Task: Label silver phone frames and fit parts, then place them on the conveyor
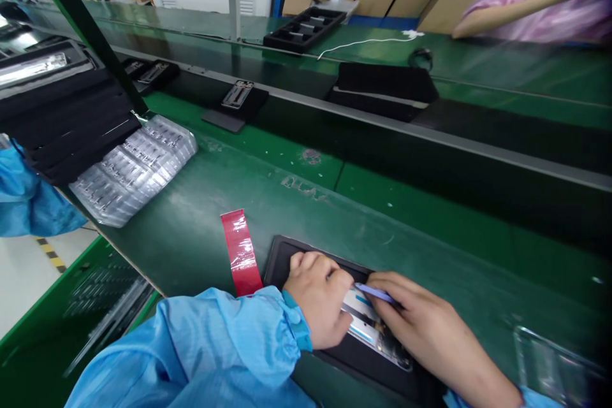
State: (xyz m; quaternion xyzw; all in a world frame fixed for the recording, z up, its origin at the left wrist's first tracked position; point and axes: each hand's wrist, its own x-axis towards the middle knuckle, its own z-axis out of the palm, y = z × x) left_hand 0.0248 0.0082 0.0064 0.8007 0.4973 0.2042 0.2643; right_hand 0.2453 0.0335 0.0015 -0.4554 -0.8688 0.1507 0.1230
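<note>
An opened phone (366,326) with a silvery inside lies in a black tray (354,360) on the green bench. My left hand (318,296) curls over the phone's upper end, fingers bent and thumb along its near side; it hides that part. Between the thumb and fingers of my right hand (421,319) is a slim purple stick tool (375,293). Its tip points left to the phone's far edge, close to my left index finger. A strip of shiny red film (239,248) lies on the bench left of the tray.
Clear plastic trays of small parts (138,169) sit at the left, beside stacked black trays (71,121). A clear plastic tray (549,357) is at right. Beyond, a phone in a holder (238,94) lies before a metal rail (363,116). A person's pink sleeve (535,0) shows across the line.
</note>
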